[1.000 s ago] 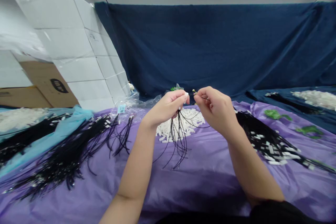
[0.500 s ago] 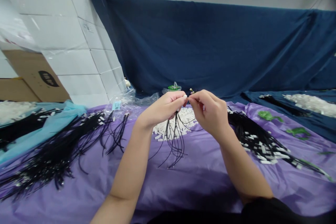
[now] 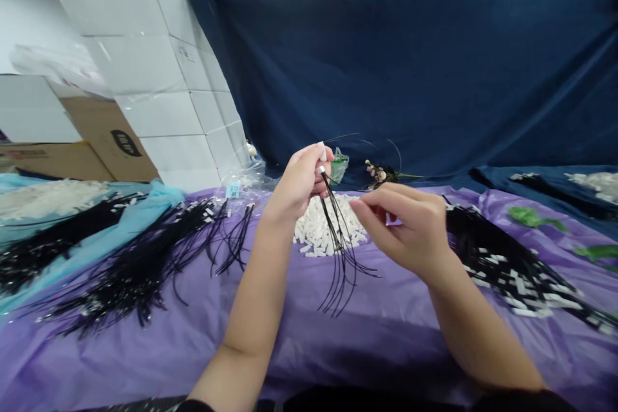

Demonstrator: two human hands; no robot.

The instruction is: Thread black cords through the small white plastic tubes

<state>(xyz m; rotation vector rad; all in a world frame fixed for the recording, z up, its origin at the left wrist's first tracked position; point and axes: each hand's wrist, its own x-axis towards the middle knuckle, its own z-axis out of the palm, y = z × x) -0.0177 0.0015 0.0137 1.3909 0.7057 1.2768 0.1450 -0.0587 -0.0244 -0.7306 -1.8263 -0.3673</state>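
My left hand [image 3: 304,183] is raised over the middle of the table, its fingers closed on a bundle of thin black cords [image 3: 338,232]. White tips [image 3: 322,153] stick out at the thumb, and the cords' loose ends hang down. A few fine dark strands [image 3: 345,138] stretch right from the top of this hand. To the right, apart from the cords, my right hand [image 3: 400,219] has thumb and forefinger drawn together in a pinch; whatever is between them, if anything, is hidden. Below and behind my hands lies a pile of small white pieces [image 3: 313,232].
Black cords with white ends lie heaped at left [image 3: 130,264] and right [image 3: 512,264] on the purple cloth [image 3: 203,354]. White boxes [image 3: 135,64] are stacked at the back left. A dark blue curtain [image 3: 386,64] hangs behind, with small flowers [image 3: 379,174] before it.
My hands have come apart: the left has risen slightly with the cords, while the right has moved right and a little down. The view has shifted somewhat to the left.
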